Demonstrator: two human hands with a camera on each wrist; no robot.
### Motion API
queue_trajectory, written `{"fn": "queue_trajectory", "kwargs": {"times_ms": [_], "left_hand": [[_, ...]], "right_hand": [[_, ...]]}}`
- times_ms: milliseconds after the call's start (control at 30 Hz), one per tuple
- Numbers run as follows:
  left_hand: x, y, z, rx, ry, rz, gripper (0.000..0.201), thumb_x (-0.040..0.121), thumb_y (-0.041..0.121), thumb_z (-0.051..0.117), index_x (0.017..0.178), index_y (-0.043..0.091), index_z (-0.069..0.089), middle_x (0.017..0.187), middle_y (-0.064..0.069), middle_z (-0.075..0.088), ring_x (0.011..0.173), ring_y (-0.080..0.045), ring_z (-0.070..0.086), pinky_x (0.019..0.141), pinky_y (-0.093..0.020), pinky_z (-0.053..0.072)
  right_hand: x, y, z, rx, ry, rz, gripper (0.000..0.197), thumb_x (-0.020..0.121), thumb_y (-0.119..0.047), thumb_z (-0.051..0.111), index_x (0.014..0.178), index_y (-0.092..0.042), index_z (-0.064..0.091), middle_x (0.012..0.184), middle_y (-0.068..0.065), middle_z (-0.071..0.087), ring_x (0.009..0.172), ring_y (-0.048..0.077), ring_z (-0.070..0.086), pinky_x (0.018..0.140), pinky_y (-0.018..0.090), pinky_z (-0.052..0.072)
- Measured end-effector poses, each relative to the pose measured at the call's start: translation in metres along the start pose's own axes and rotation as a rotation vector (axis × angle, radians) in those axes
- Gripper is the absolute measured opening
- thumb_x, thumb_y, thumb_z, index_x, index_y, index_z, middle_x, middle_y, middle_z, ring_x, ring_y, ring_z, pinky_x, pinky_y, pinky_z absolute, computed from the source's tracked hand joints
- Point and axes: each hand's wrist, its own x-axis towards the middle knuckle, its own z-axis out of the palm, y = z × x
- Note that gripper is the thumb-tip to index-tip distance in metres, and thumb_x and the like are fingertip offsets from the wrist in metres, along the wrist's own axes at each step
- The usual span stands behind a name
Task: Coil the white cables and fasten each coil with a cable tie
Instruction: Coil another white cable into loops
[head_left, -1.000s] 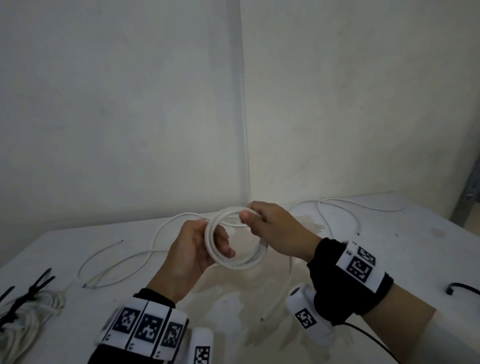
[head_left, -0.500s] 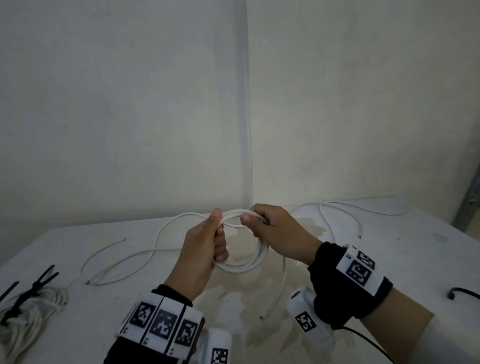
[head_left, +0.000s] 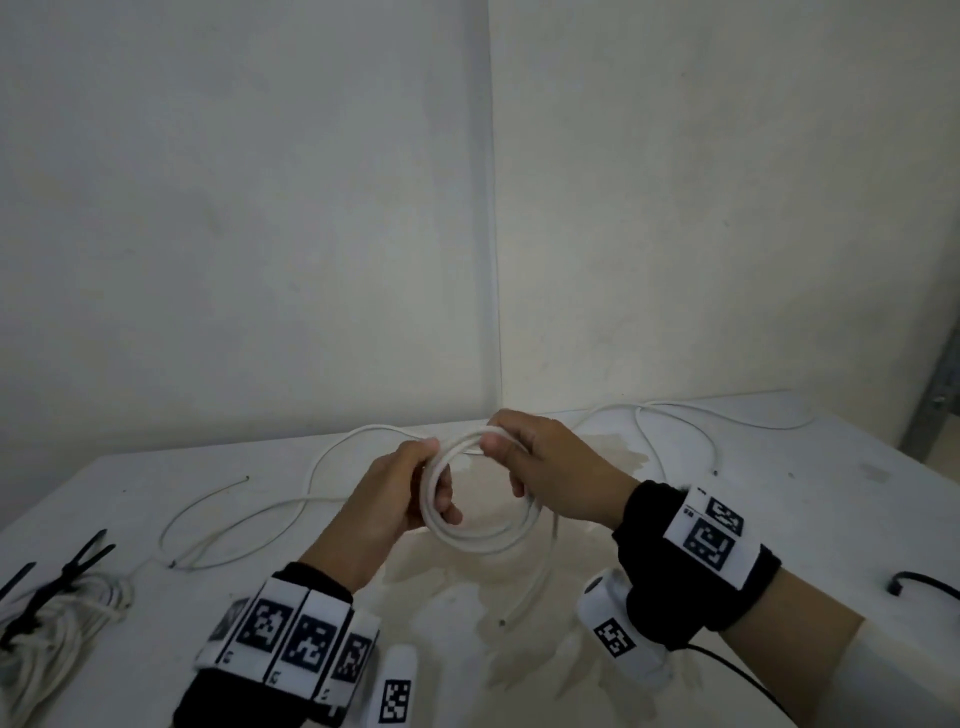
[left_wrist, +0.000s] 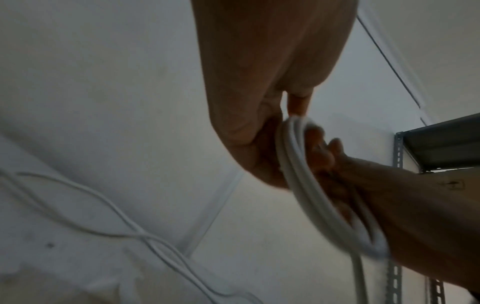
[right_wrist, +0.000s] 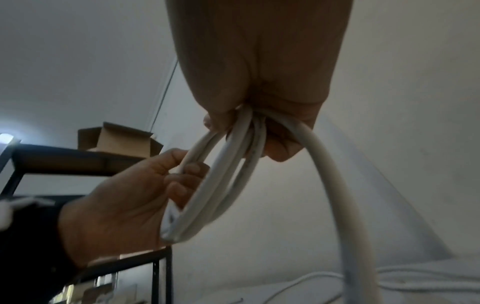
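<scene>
I hold a small coil of white cable above the white table with both hands. My left hand grips the coil's left side, fingers curled through the ring; the coil shows against the palm in the left wrist view. My right hand pinches the top right of the coil, holding several turns together. A free tail hangs from the coil down to the table. More of the white cable trails over the table to the left and behind the hands.
A bundled white cable with black cable ties lies at the table's left edge. A thin white wire runs along the back right. A black cable tie lies at the right edge. Walls meet in a corner just behind the table.
The hands have turned the coil from tilted nearly edge-on to facing me as an open ring. My left hand shifted its grip down the coil's left side. Both hands kept hold.
</scene>
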Motion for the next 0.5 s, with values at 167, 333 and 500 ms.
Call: {"fn": "queue_trajectory", "kwargs": {"times_ms": [167, 333, 500], "left_hand": [[-0.002, 0.007, 0.013, 0.255, -0.060, -0.022, 0.049, 0.095, 0.046, 0.035, 0.061, 0.012, 0.048, 0.043, 0.008, 0.039, 0.039, -0.008, 0.038, 0.049, -0.022, 0.043], [-0.003, -0.001, 0.024, 0.166, 0.086, 0.036, 0.043, 0.095, 0.038, 0.041, 0.061, 0.013, 0.042, 0.039, 0.011, 0.032, 0.036, -0.005, 0.029, 0.041, -0.018, 0.032], [0.000, -0.001, 0.023, -0.050, 0.180, 0.077, 0.044, 0.097, 0.037, 0.038, 0.059, 0.015, 0.035, 0.043, 0.010, 0.025, 0.039, -0.007, 0.024, 0.043, -0.019, 0.030]], "right_hand": [[-0.003, -0.003, 0.004, -0.133, -0.141, -0.063, 0.017, 0.096, -0.025, 0.047, 0.094, -0.012, 0.057, 0.079, -0.005, 0.056, 0.058, -0.009, 0.049, 0.057, 0.009, 0.035], [-0.003, 0.002, 0.009, -0.049, 0.037, -0.149, 0.027, 0.094, -0.023, 0.051, 0.117, -0.011, 0.051, 0.107, -0.006, 0.045, 0.080, -0.002, 0.050, 0.067, 0.008, 0.041], [-0.007, 0.003, 0.013, 0.177, 0.109, 0.104, 0.032, 0.095, -0.034, 0.042, 0.118, -0.012, 0.050, 0.084, -0.001, 0.059, 0.058, 0.009, 0.056, 0.056, 0.013, 0.042]]}}
